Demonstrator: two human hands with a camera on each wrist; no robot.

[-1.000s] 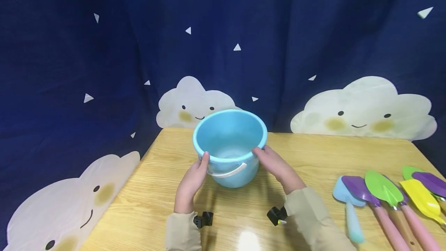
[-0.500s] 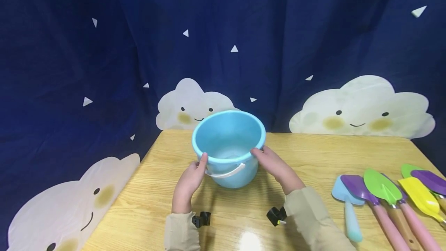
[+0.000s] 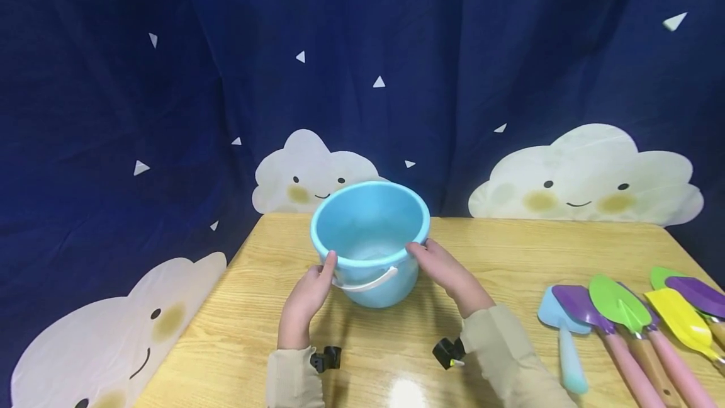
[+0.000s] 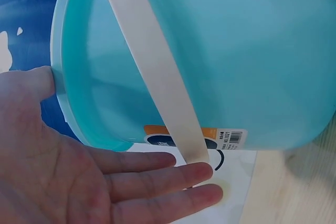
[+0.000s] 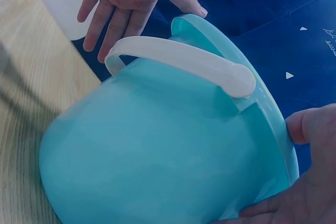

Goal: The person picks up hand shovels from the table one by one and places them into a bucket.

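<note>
A light blue plastic bucket stands at the middle of the table, mouth up, with nothing seen inside. Its white handle hangs down along the near wall. My left hand has its thumb on the near left rim; in the left wrist view its fingers stretch out straight beside the wall and the handle. On the near right, my right hand grips the rim with thumb over the edge and fingers against the outer wall, partly hidden in the right wrist view. A printed label shows on the wall.
Several toy garden tools lie on the wooden table at the right: a blue shovel, a green trowel, a purple trowel and a yellow scoop. A dark blue curtain with clouds closes off the back and left.
</note>
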